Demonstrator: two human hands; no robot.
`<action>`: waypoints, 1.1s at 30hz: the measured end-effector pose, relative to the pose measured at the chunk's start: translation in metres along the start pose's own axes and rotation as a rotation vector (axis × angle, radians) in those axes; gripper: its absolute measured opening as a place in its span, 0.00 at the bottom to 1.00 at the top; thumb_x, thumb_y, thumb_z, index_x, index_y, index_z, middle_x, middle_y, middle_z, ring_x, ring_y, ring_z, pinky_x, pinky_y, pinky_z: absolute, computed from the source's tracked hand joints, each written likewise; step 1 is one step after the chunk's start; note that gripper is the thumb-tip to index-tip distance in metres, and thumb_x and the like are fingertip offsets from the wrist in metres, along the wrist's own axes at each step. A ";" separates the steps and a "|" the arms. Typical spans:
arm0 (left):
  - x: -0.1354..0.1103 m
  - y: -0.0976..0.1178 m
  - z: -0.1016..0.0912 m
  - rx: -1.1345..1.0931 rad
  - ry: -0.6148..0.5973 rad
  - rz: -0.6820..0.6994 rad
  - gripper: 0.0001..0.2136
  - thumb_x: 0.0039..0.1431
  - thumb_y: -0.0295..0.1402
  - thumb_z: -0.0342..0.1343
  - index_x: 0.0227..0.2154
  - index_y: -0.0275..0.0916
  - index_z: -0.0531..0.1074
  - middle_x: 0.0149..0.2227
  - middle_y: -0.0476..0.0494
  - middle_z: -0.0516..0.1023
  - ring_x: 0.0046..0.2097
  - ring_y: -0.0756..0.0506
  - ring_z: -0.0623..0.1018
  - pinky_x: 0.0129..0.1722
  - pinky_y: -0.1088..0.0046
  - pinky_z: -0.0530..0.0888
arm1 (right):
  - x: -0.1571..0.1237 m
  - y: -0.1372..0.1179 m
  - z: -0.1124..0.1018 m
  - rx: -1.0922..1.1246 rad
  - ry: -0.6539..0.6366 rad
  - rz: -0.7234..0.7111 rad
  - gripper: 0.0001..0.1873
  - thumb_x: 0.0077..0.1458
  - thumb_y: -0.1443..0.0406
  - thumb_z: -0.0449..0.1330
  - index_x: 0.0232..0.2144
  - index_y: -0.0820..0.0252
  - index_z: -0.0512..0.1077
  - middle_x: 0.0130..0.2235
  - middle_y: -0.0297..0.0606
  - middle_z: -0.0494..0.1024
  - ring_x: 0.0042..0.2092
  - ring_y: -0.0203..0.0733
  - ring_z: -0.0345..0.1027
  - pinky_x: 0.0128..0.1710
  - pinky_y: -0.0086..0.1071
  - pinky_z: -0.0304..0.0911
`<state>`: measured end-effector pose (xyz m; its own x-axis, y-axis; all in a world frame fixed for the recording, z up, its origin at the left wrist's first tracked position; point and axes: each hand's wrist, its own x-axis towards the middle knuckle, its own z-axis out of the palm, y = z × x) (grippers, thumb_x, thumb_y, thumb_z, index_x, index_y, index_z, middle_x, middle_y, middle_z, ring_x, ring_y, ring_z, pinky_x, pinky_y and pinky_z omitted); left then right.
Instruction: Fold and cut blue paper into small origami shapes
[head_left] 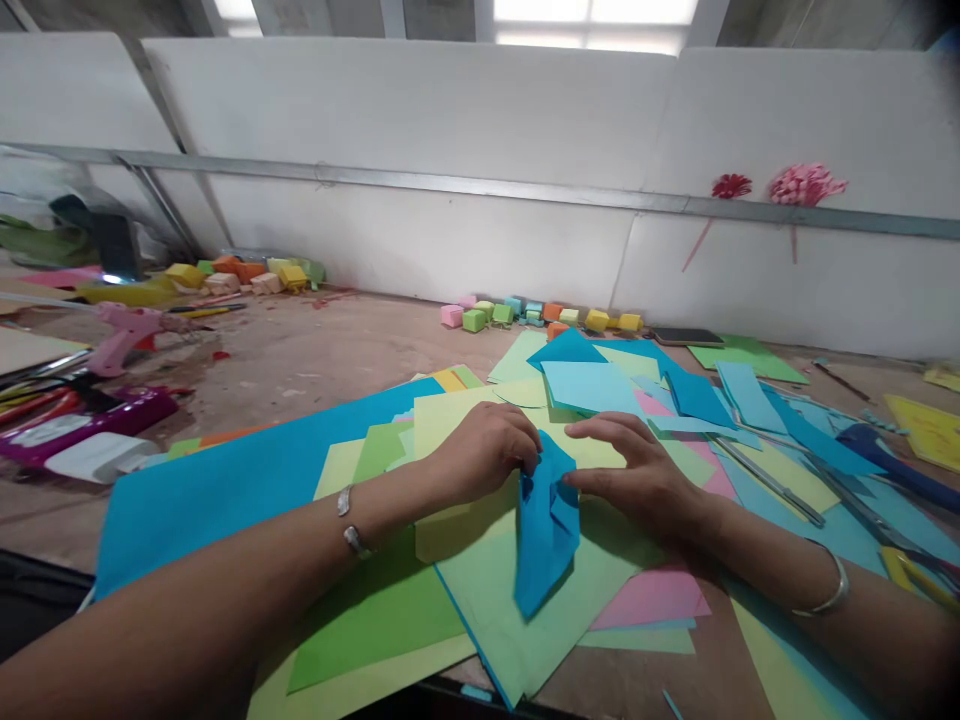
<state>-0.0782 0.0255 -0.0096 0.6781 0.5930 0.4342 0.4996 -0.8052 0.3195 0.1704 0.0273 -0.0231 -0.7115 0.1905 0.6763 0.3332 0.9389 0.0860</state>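
Note:
A folded piece of blue paper (547,540) stands out over light green sheets (517,620) in front of me, its creases partly raised. My left hand (487,450) pinches its upper left edge, fingers curled and thumb side toward the paper. On the other side, my right hand (637,470) has thumb and fingers spread apart, the thumb tip at the paper's right edge. Around both hands lie loose yellow, green, pink and blue sheets. Left of my left arm stretches a large blue sheet (225,490).
Small paper cubes (502,315) line the wall at the back. A pink glue gun (124,335) and a purple device (97,425) lie at left. To the right are metal tweezers (772,480) and yellow-handled scissors (907,570). Paper flowers (806,185) hang on the wall rail.

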 end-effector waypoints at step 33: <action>-0.001 0.037 -0.014 0.032 -0.456 -0.491 0.14 0.45 0.41 0.68 0.30 0.40 0.73 0.36 0.45 0.70 0.39 0.43 0.70 0.31 0.72 0.63 | 0.015 -0.010 0.011 0.144 -0.490 0.507 0.23 0.44 0.53 0.71 0.37 0.60 0.71 0.32 0.36 0.73 0.32 0.39 0.63 0.29 0.30 0.54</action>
<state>-0.0678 -0.0048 0.0142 0.5241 0.8372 -0.1566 0.8193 -0.4453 0.3611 0.1495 0.0237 -0.0217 -0.6980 0.6882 0.1981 0.6355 0.7227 -0.2715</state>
